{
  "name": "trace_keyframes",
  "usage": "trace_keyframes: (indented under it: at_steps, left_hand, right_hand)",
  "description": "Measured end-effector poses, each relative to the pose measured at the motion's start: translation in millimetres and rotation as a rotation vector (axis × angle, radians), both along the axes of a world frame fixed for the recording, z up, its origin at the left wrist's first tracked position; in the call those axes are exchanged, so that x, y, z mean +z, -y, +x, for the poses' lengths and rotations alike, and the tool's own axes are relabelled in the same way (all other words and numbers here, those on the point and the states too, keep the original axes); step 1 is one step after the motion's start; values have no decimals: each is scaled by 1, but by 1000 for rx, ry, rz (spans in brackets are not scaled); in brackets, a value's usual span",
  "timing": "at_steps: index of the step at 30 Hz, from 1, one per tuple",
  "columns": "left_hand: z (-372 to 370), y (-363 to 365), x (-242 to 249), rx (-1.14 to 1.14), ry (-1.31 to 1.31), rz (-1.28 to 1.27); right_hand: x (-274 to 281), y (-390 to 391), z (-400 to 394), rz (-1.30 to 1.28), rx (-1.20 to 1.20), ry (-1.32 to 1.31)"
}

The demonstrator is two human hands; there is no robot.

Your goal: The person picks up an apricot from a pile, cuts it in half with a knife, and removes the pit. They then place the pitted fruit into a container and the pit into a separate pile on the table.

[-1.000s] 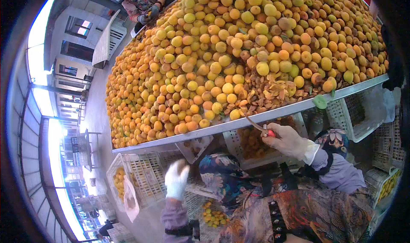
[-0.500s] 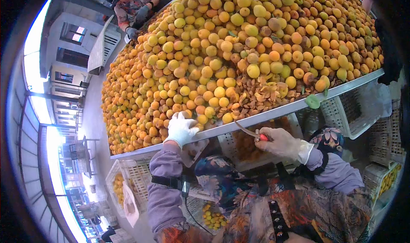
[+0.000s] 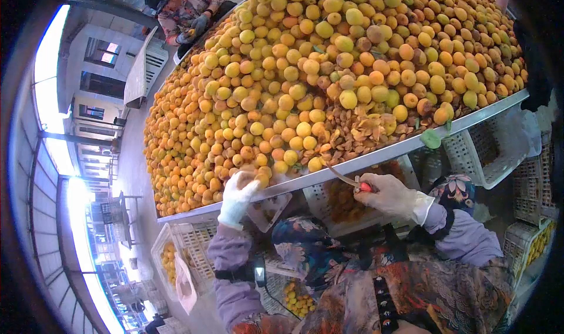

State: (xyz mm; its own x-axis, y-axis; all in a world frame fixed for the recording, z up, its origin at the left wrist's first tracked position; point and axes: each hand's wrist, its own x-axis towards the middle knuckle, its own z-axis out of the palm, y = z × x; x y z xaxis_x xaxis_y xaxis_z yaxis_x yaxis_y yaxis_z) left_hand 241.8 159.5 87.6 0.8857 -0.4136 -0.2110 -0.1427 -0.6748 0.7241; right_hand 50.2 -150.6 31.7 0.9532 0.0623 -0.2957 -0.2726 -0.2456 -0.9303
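At the near edge of a large heap of apricots (image 3: pixel 282 99), my white-gloved left hand (image 3: pixel 235 200) has its fingers curled round an apricot (image 3: pixel 262 179); part of the grip is blurred. My gloved right hand (image 3: pixel 388 197) is closed on the red handle of a small curved knife (image 3: pixel 342 177). Its blade points left toward the table's metal rim (image 3: pixel 376 156). Just beyond the blade lie torn apricot pieces (image 3: pixel 373 125) and brown scraps among whole fruit.
Below the rim stand a white crate (image 3: pixel 317 202) with brownish contents and another white crate (image 3: pixel 470 158) at right. A crate with apricots (image 3: pixel 167 260) sits lower left. Across the heap, a co-worker (image 3: pixel 185 11) in a patterned top handles something small.
My left hand has drawn back toward the rim and slightly left, with an apricot now at its fingers. My right hand and the knife have barely moved. The co-worker's hands have come together.
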Motion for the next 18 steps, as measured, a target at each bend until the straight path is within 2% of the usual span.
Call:
trace_keyframes:
  at_steps: [2,7,11,12,14,16,17,18]
  left_hand:
    - [-19,-9,13,1,-39,-120]
    - [-87,-67,35,154,-235,-146]
    - [-135,-154,3,-77,-566,544]
    - [-140,-160,-1,-73,-564,544]
    - [-146,-167,-14,-306,-422,1097]
    - [-134,-139,-13,-77,85,554]
    - [-120,-106,-11,70,174,370]
    - [-103,-67,2,-3,394,333]
  right_hand:
    - [0,-1,0,-33,3,9]
    - [3,0,-2,-50,19,2]
    - [-2,-2,-5,-81,58,16]
    - [1,-2,-5,-85,69,25]
    - [2,-1,-4,-93,77,33]
    - [-1,-4,-4,-130,87,47]
    - [-1,-5,-4,-134,92,47]
    - [-1,-6,-3,-112,94,23]
